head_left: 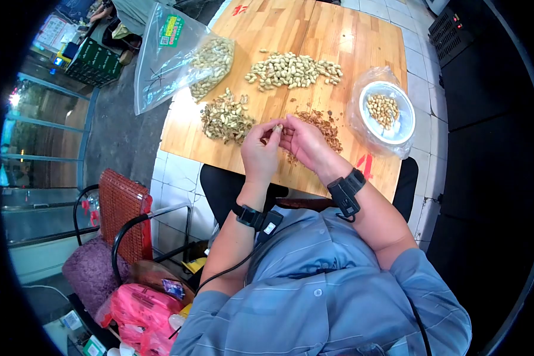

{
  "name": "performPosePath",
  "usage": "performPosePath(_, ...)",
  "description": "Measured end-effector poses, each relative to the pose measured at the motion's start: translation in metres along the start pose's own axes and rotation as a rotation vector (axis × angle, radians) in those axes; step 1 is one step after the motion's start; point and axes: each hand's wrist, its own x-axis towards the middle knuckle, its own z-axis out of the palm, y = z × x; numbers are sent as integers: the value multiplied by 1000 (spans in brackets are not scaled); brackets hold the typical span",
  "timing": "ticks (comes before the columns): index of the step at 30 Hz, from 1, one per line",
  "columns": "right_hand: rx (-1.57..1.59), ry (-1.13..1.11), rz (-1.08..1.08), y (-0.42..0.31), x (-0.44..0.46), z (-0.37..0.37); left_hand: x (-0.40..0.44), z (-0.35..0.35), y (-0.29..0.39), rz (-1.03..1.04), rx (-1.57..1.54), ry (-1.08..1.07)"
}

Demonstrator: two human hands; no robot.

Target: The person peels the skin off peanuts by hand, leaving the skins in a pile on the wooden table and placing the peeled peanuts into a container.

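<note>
My left hand and my right hand meet over the near part of the wooden table. Left thumb and finger pinch a small pale piece, seemingly a peanut shell. The right fingers are curled close beside it, and what they hold is too small to make out. Just left of my hands lies a heap of empty shells. Reddish peanut skins are scattered behind and right of my right hand. Farther back is a pile of unshelled peanuts.
A clear bag of peanuts rests at the table's left edge. On the right, a white bowl in clear plastic holds shelled peanuts. A woven chair and a pink bag are at lower left. Another person's arm shows at upper left.
</note>
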Motion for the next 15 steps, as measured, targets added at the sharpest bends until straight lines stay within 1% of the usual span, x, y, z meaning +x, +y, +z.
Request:
performPosePath(3,-9,-15,12,-4,-4,3,2,-4,1,-106,-261,-56)
performPosePath(6,27,-22,35,-2,1,-7,4,-7,-5,-127,-309,-15)
performPosePath(9,-137,-50,-22,-1,-3,-9,8,-18,-5,-294,-432,-72)
performPosePath(12,-200,6,-23,-5,-8,-4,10,-24,-6,-422,-738,-101)
performPosePath(15,-215,9,-17,-8,-10,-2,9,-28,-2,-505,-821,-97)
